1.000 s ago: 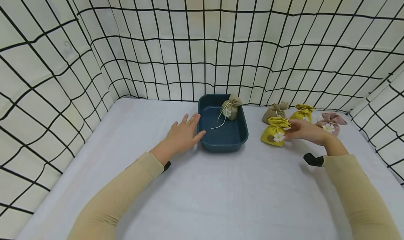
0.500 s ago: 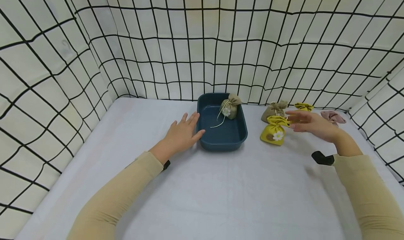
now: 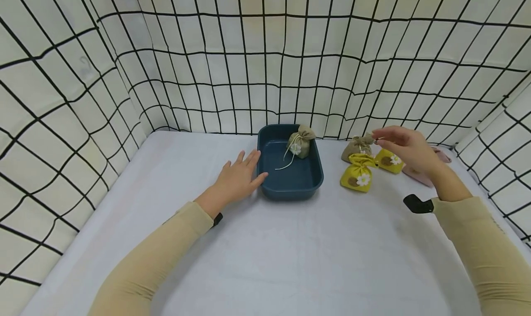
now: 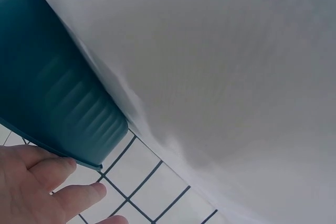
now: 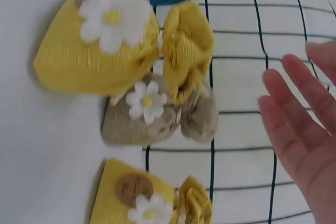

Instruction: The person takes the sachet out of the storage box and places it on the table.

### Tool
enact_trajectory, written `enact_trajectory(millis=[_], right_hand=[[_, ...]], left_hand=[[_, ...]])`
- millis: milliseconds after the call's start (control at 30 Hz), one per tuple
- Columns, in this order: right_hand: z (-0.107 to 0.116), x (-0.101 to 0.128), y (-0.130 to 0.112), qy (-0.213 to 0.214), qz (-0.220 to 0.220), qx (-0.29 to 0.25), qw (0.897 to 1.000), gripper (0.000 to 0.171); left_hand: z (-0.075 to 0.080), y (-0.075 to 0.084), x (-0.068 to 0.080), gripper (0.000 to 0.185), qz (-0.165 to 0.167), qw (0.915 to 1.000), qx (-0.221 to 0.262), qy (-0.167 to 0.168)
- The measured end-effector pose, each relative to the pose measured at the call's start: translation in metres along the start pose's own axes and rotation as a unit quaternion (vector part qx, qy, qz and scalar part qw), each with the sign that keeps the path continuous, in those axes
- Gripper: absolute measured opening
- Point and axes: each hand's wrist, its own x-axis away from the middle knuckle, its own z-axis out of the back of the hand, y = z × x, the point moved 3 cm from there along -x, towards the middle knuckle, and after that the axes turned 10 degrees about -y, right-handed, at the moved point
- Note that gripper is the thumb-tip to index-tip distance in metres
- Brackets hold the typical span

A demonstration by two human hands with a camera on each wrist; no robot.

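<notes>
My left hand (image 3: 236, 177) lies with spread fingers against the left side of a dark blue plastic bin (image 3: 290, 183); in the left wrist view fingertips sit right at the rim. Inside the bin is a beige drawstring pouch (image 3: 302, 145) with a white flower and trailing cord. My right hand (image 3: 412, 152) hovers over the pouches at the right, its fingers extended and holding nothing in the right wrist view. Nearest are a beige pouch (image 5: 142, 119), a front yellow pouch (image 3: 356, 175) and a second yellow pouch (image 3: 389, 161). A pink pouch (image 3: 418, 174) is partly hidden behind that hand.
Black grid netting over white cloth (image 3: 232, 67) rises behind the table and along both sides. A white cloth (image 3: 282, 256) covers the tabletop. A black wrist piece (image 3: 418, 204) sticks out below the right sleeve.
My right hand has drawn back from beside the front yellow pouch and risen above the rear pouches, first right, then slightly left. The left hand and bin look unmoved.
</notes>
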Motion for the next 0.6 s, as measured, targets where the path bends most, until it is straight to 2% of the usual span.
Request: enact_trajectory(millis=[133, 233, 400, 600], right_hand=[[-0.009, -0.006, -0.012, 0.061, 0.028, -0.022, 0.998, 0.032], [-0.016, -0.014, -0.021, 0.090, 0.054, -0.041, 0.994, 0.031], [-0.027, -0.028, -0.037, 0.088, 0.086, -0.096, 0.988, 0.031], [-0.035, -0.049, -0.054, 0.095, 0.073, -0.169, 0.978, 0.031]], left_hand=[[-0.001, 0.000, -0.001, 0.078, 0.001, 1.0000, -0.005, -0.001], [-0.001, 0.000, -0.001, 0.078, 0.002, 1.0000, -0.008, -0.002], [-0.002, 0.000, -0.001, 0.078, 0.003, 1.0000, -0.009, -0.002], [-0.001, 0.000, -0.001, 0.078, 0.004, 1.0000, -0.007, -0.003]])
